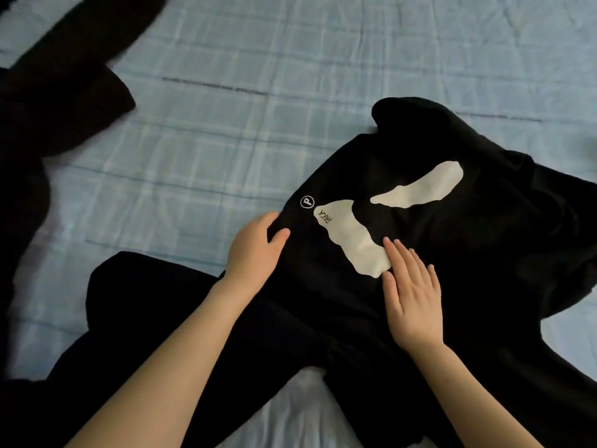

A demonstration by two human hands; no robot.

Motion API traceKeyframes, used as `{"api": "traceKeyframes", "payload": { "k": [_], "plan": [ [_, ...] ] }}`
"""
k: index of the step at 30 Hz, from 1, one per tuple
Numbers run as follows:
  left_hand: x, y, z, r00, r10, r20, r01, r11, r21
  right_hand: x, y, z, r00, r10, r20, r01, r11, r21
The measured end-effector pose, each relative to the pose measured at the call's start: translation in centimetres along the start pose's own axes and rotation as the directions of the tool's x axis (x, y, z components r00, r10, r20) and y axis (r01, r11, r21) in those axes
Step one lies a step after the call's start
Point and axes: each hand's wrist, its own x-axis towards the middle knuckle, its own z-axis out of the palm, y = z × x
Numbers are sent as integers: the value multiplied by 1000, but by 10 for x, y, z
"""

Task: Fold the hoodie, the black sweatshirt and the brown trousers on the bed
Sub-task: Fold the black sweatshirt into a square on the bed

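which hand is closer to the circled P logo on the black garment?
Left. The left hand grips the black garment just below-left of the circled P logo; the right hand lies flat at the white print, further right.

black garment (452,286): matt cloth | white print (355,244): smooth | sheet (226,140): thin creased cloth

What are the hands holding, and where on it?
Left hand grips the black top by its edge beside the round logo; right hand lies flat on it.
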Motion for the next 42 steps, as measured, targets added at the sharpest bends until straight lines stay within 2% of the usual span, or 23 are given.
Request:
{"api": "traceKeyframes", "payload": {
  "k": [1, 3, 5, 7, 9, 11, 13, 15, 17, 19, 22, 26, 27, 29, 31, 33, 34, 36, 37, 38, 39, 40, 42],
  "plan": [
    [-5, 5, 0, 999, 35, -25, -38, 993, -111, 1, -3, -4, 1000, 5, 9, -5, 1000, 25],
    [-18, 12, -1, 987, 114, -114, -130, 981, -142, 6, -10, -18, 999, -23, -34, 26, 993, 116],
    [-33, 21, -5, 954, 208, -215, -234, 967, -105, 21, -29, -37, 972, -185, -143, 204, 969, 139],
    [-53, 37, -7, 918, 322, -230, -340, 940, -42, 51, -52, -58, 891, -434, -133, 444, 894, 56],
    [-75, 53, -8, 885, 423, -197, -422, 905, 46, 86, -74, -80, 765, -639, 81, 644, 756, -117],
    [-92, 70, -8, 849, 500, -171, -488, 866, 108, 112, -78, -98, 656, -660, 366, 753, 602, -264],
    [-109, 85, -7, 819, 555, -149, -535, 831, 152, 120, -59, -122, 576, -679, 455, 816, 516, -261],
    [-127, 100, 0, 786, 604, -131, -576, 793, 196, 106, -20, -145, 499, -801, 332, 863, 426, -270],
    [-152, 115, 16, 748, 656, -104, -617, 744, 256, 74, 27, -164, 455, -867, 201, 872, 388, -300],
    [-178, 129, 38, 704, 705, -88, -658, 694, 292, 35, 72, -174, 475, -865, 161, 860, 417, -293],
    [-209, 140, 75, 671, 739, -51, -693, 650, 312, -14, 125, -176, 560, -810, 171, 816, 504, -284],
    [-229, 147, 110, 724, 677, 134, -670, 644, 369, -45, 160, -160, 656, -717, 236, 751, 586, -305],
    [-233, 148, 112, 753, 640, 152, -645, 673, 363, -48, 162, -157, 681, -690, 247, 731, 618, -288],
    [-238, 152, 107, 793, 599, 109, -603, 749, 274, -50, 160, -155, 723, -627, 292, 689, 686, -233],
    [-233, 156, 88, 789, 614, -14, -603, 778, 180, -50, 153, -158, 751, -592, 291, 650, 740, -172],
    [-207, 155, 65, 817, 553, -163, -527, 831, 176, -47, 134, -163, 807, -565, 174, 578, 815, -34],
    [-187, 157, 54, 858, 452, -242, -418, 890, 181, -42, 119, -165, 836, -543, 84, 541, 840, 41],
    [-139, 158, 40, 959, 97, -265, -82, 994, 68, -20, 82, -165, 852, -519, -67, 523, 845, 110],
    [-115, 160, 39, 979, -123, -162, 117, 992, -49, -5, 63, -162, 848, -517, -113, 529, 841, 118],
    [-94, 163, 40, 946, -324, 9, 321, 931, -176, 11, 45, -156, 851, -511, -122, 524, 844, 119],
    [-77, 166, 42, 874, -450, 185, 486, 827, -283, 29, 30, -149, 866, -493, -81, 500, 858, 119],
    [-66, 169, 47, 808, -496, 318, 586, 736, -340, 46, 18, -142, 890, -455, 9, 452, 886, 104],
    [-51, 169, 59, 785, -468, 405, 605, 722, -336, 76, 6, -123, 908, -317, 273, 326, 945, 13]
  ]
}}
